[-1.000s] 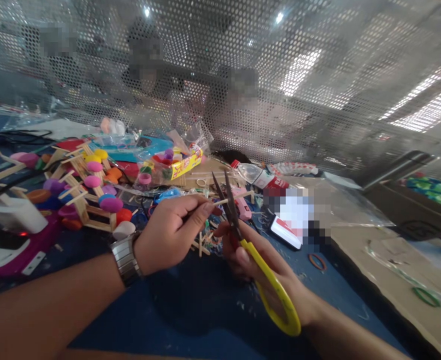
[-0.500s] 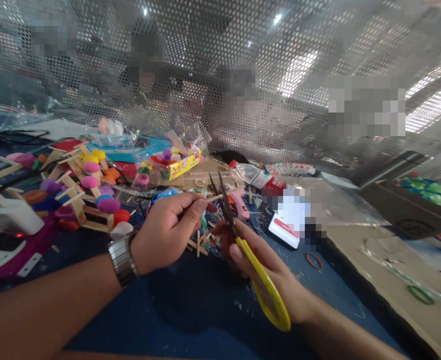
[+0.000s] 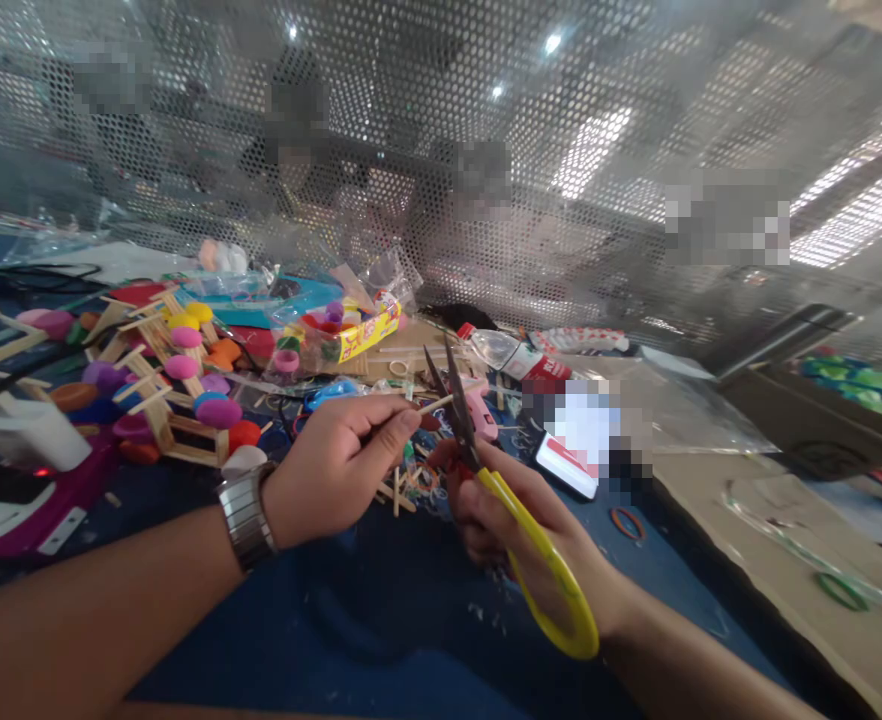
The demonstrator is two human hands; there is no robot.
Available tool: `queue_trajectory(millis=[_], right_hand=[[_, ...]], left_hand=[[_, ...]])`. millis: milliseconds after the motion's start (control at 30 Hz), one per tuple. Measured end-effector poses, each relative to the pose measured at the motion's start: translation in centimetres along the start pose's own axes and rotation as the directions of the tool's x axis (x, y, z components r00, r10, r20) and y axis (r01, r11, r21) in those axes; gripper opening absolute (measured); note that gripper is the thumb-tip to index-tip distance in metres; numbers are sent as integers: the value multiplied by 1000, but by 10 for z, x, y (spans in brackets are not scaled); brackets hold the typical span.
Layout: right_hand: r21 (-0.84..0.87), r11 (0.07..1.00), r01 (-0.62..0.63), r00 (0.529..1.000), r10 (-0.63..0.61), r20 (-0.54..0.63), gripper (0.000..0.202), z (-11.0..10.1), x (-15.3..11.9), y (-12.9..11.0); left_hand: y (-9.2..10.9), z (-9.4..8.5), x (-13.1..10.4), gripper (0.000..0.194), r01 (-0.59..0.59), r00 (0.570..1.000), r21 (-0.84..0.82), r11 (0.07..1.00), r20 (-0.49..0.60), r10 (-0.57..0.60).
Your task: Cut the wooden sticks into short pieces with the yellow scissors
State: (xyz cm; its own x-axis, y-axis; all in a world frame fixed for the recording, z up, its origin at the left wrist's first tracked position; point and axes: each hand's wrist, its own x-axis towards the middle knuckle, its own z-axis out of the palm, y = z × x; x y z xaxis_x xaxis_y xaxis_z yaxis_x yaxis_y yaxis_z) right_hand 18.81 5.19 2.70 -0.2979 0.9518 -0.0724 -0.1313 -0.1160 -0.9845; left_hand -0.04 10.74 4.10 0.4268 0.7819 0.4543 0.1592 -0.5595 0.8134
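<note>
"What's the biggest thing in there?"

"That perforated grey screen [image 3: 411, 100], standing well beyond the scissors [image 3: 499, 490]. Next comes the blue worktop [image 3: 381, 660], spread out below them."

"And the brown cardboard box [image 3: 808, 415]?"

"Well off to the right of the scissors. The model of wooden sticks and bright pieces [image 3: 160, 405] sits well to their left."

"I can see a red-capped bottle [image 3: 520, 357] too, lying just beyond the blades."

"How are the hands, from your side?"

"Right hand [image 3: 531, 490] wrapped round the yellow handles, blades parted. Left hand [image 3: 343, 465] near the blades, on their left, thumb and finger pinched together on something slim."

"The lit phone [image 3: 567, 465] lies right of the scissors, partly blurred out."

"There's a metal watch [image 3: 246, 515] on the left wrist, left of the scissors."

"And that slim thing?"

"A thin wooden stick [image 3: 436, 404], its end at the scissor blades. Whether they touch it, I can't tell."
</note>
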Motion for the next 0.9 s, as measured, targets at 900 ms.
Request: queue_trajectory(millis=[900], right_hand=[[243,954,-177,963,117,244,37,-7,-1,-6]], left_hand=[[-4,-2,2,37,128,991,-255,958,75,-112]])
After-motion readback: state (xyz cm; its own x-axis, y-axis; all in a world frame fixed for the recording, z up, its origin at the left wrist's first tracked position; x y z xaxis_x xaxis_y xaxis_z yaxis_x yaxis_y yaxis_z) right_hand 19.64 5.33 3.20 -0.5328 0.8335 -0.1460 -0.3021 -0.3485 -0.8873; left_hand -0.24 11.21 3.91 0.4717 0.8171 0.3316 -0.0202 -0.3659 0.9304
